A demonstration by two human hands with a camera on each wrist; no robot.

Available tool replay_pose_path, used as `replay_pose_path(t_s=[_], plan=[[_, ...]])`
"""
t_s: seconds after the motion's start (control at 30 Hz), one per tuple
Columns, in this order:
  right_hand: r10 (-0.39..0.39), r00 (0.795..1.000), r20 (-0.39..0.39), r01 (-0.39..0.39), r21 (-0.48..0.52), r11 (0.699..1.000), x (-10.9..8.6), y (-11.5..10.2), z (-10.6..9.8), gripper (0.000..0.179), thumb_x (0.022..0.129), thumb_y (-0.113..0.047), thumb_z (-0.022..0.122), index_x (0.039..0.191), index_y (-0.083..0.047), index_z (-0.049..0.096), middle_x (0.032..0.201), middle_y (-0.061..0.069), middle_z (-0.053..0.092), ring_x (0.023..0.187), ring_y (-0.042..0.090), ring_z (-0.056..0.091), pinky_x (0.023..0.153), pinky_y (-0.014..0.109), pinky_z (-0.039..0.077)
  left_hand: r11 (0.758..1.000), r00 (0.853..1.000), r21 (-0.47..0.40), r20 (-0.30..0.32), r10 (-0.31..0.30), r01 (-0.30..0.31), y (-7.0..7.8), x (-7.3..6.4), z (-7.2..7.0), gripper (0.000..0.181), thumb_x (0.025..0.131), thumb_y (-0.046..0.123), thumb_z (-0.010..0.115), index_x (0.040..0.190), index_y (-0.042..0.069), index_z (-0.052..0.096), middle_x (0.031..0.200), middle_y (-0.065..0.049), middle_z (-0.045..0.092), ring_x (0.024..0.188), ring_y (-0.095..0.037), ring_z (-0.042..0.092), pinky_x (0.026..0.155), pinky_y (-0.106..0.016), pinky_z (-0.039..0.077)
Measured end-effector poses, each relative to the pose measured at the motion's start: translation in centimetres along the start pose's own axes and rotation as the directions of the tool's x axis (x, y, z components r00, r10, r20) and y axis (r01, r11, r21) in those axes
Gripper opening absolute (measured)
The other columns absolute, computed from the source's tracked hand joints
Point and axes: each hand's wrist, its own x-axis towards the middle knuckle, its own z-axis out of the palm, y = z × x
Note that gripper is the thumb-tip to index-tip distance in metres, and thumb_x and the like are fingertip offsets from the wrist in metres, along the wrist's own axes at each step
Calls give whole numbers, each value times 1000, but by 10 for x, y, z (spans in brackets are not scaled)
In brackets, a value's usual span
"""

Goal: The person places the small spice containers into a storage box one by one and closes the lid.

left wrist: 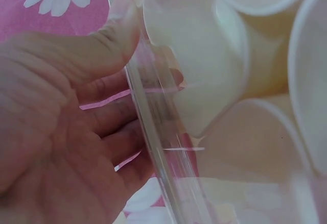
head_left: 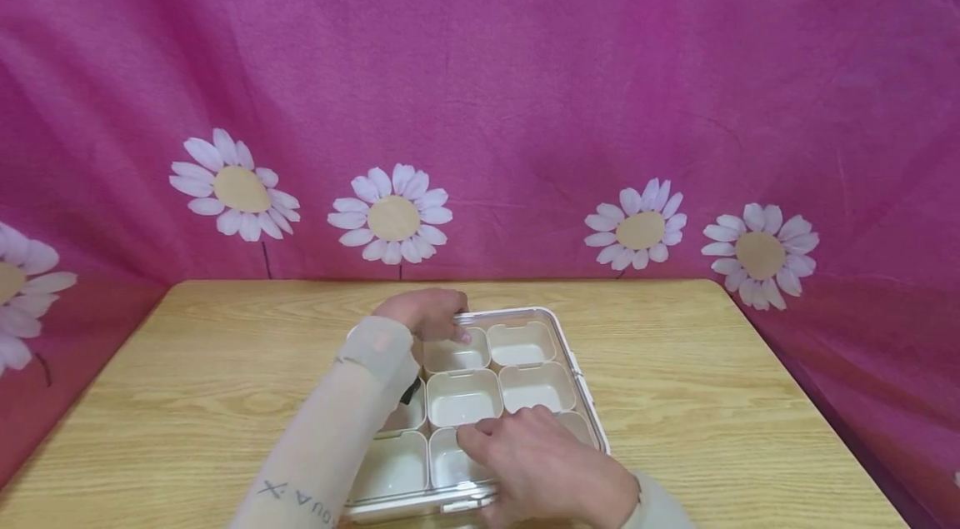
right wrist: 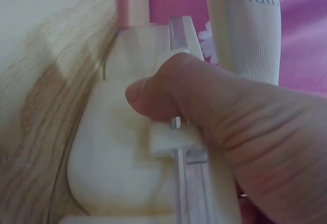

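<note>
A clear-lidded storage box point(head_left: 579, 383) with several cream cups point(head_left: 465, 400) inside lies in the middle of the head view. At its far edge, my left hand point(head_left: 429, 314) grips the rim. The left wrist view shows that thumb on the clear edge point(left wrist: 153, 147), with the fingers curled behind it. My right hand point(head_left: 551, 462) holds the near side, its fingers over the lid and its thumb low on the front. Beside the right thumb sits a white latch point(right wrist: 173, 140), in the right wrist view. The left forearm hides part of the box's left side.
The box is over a light wood-grain table point(head_left: 712, 396). Behind and beside the table hangs a pink cloth point(head_left: 510, 96) printed with white daisies point(head_left: 393, 217). Pale sleeves point(head_left: 315, 429) cover the forearms.
</note>
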Motion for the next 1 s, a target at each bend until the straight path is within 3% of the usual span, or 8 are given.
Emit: replay_pose_path(t_s=[0.2, 0.4, 0.6, 0.7, 0.83, 0.93, 1.0], plan=[[-2, 1000, 9, 2, 1, 1000, -2, 5, 1, 52, 63, -53, 86, 84, -25, 47, 64, -19, 40, 47, 5, 31, 46, 24, 21, 999, 1000, -41, -7, 2, -3, 3, 1, 3, 46, 99, 29, 70, 138, 6, 61, 135, -11, 68, 126, -28, 63, 113, -48, 48], [1, 1000, 11, -1, 46, 999, 0, 9, 4, 50, 63, -50, 87, 82, -26, 47, 65, -20, 40, 47, 3, 31, 47, 24, 23, 995, 999, -94, -38, -37, 33, 0, -4, 10, 47, 98, 29, 71, 139, 8, 61, 132, -9, 69, 124, -28, 65, 112, -49, 49], [-2, 999, 41, -3, 137, 991, -1, 12, 6, 47, 69, -51, 86, 83, -27, 48, 67, -21, 41, 50, 2, 34, 50, 22, 26, 999, 993, 35, -117, 7, -3, -13, -27, 16, 40, 99, 33, 69, 130, 7, 66, 121, -9, 73, 115, -27, 68, 107, -45, 53], [2, 997, 75, -25, 309, 951, -7, 20, 2, 43, 75, -54, 83, 83, -26, 51, 66, -20, 41, 54, -2, 36, 52, 18, 30, 999, 985, 20, -162, 50, -48, -25, -44, 13, 46, 100, 32, 67, 135, 3, 63, 132, -13, 70, 127, -32, 65, 112, -48, 50], [-23, 1000, 8, 15, 525, 851, -21, 40, -6, 38, 85, -55, 78, 85, -23, 58, 67, -15, 50, 61, -7, 41, 56, 12, 37, 995, 961, -10, -262, 92, -98, -43, -72, 4, 51, 102, 35, 63, 139, 0, 60, 141, -16, 66, 135, -35, 60, 115, -52, 46], [0, 996, -89, 49, 544, 838, -33, 55, -10, 32, 89, -49, 78, 87, -22, 60, 71, -14, 55, 65, -7, 46, 59, 11, 41, 996, 924, -32, -376, 66, -84, -59, -99, 5, 51, 102, 36, 62, 141, 3, 59, 143, -15, 65, 136, -37, 59, 114, -56, 46], [71, 988, -139, 15, 536, 844, -42, 66, -12, 27, 90, -45, 78, 90, -24, 61, 74, -15, 56, 68, -6, 49, 60, 12, 43, 997, 893, -58, -449, 23, -54, -71, -118, 9, 52, 102, 37, 63, 143, 5, 57, 144, -15, 64, 135, -38, 59, 113, -59, 46]])
